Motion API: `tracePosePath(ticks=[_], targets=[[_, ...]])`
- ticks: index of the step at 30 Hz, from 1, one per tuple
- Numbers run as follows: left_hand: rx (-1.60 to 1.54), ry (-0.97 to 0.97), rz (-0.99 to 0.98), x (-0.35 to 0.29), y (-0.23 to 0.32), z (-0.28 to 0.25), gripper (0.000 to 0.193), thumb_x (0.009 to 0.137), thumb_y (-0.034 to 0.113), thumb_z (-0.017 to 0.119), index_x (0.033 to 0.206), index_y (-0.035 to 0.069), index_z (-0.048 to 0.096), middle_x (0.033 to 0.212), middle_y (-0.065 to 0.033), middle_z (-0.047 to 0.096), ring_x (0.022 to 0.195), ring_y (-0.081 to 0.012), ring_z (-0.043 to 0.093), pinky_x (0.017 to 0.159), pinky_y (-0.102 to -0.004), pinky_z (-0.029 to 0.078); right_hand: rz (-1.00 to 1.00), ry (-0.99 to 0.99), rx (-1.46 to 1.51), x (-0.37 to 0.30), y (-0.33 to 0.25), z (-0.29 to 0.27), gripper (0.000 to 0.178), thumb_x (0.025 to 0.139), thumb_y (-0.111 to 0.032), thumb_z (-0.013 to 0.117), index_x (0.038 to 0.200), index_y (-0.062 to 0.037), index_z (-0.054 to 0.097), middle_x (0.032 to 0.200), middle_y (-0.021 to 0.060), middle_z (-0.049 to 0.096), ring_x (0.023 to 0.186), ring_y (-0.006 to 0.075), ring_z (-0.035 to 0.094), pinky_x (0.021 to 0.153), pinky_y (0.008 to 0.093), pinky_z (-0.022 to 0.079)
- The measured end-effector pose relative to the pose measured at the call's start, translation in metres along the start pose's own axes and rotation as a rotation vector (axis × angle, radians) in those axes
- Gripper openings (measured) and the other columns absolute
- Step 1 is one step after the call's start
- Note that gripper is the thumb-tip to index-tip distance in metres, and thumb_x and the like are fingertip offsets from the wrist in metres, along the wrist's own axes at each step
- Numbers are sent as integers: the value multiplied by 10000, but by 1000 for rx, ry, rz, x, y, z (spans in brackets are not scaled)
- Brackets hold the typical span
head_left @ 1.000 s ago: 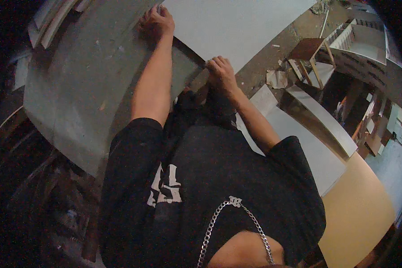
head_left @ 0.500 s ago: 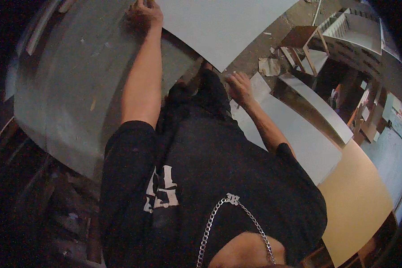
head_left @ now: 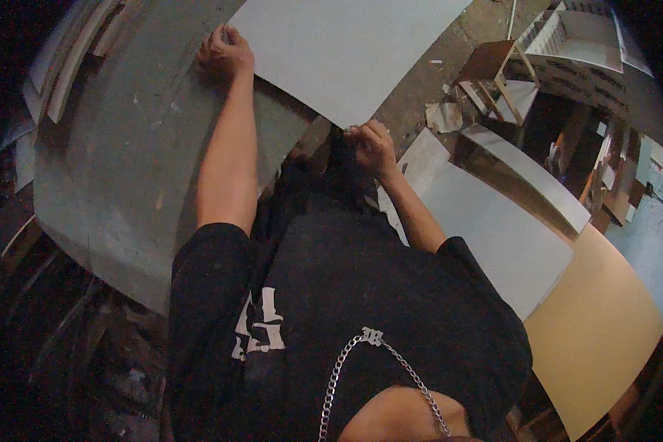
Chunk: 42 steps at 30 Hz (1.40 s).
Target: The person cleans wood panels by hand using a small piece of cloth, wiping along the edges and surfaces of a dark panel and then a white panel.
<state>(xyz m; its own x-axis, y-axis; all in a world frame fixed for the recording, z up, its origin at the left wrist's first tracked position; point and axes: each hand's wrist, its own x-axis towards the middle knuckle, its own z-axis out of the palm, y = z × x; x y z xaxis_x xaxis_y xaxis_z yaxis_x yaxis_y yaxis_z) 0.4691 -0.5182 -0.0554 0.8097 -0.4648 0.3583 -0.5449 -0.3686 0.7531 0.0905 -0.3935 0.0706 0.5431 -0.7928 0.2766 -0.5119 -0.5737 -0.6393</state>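
Note:
A large white panel [head_left: 339, 55] stretches away from me at the top of the view, its near corner pointing toward my body. At the panel's left corner, my left hand [head_left: 228, 53] has its fingers curled round the edge. My right hand [head_left: 373, 147] is closed at the near corner, thumb and fingers pinching the edge there. The panel's far end lies outside the picture. Under its left part is a broad grey-green surface [head_left: 132, 147], close to my left forearm.
To my right lie a white board [head_left: 501, 243], a narrow white panel [head_left: 527, 177] and a tan board [head_left: 597, 317]. Beyond them stands a small wooden stool [head_left: 497, 70] near a white open box [head_left: 582, 37]. Long strips [head_left: 77, 66] lie at the far left.
The panel has come nearer to my body and a little left. My left hand has moved nearer with it. My right hand, apart from the corner before, is now closed on it.

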Motion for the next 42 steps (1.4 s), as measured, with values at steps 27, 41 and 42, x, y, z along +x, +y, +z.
tracePosePath(ticks=[27,41,42], targets=[[181,-85,-21,-3,60,-54,240,927,195,620,1089,30,680,1023,-168,677,987,-350,601,916,-458,435,-293,-396,-199,24,6,3,306,772,-156,585,1061,-56,572,1024,103,597,994,291,572,847,398,468],[297,30,166,-7,65,-57,170,884,186,675,999,64,644,980,-151,680,940,-345,600,927,-486,404,-293,-429,-162,24,4,-8,316,768,-177,599,1062,-64,571,1006,78,587,975,273,556,791,401,450],[329,108,216,-7,65,-61,177,878,187,680,1002,65,644,971,-150,679,928,-348,602,921,-488,405,-284,-422,-152,18,7,-10,308,768,-178,598,1054,-68,572,995,75,585,967,271,554,785,398,446]])
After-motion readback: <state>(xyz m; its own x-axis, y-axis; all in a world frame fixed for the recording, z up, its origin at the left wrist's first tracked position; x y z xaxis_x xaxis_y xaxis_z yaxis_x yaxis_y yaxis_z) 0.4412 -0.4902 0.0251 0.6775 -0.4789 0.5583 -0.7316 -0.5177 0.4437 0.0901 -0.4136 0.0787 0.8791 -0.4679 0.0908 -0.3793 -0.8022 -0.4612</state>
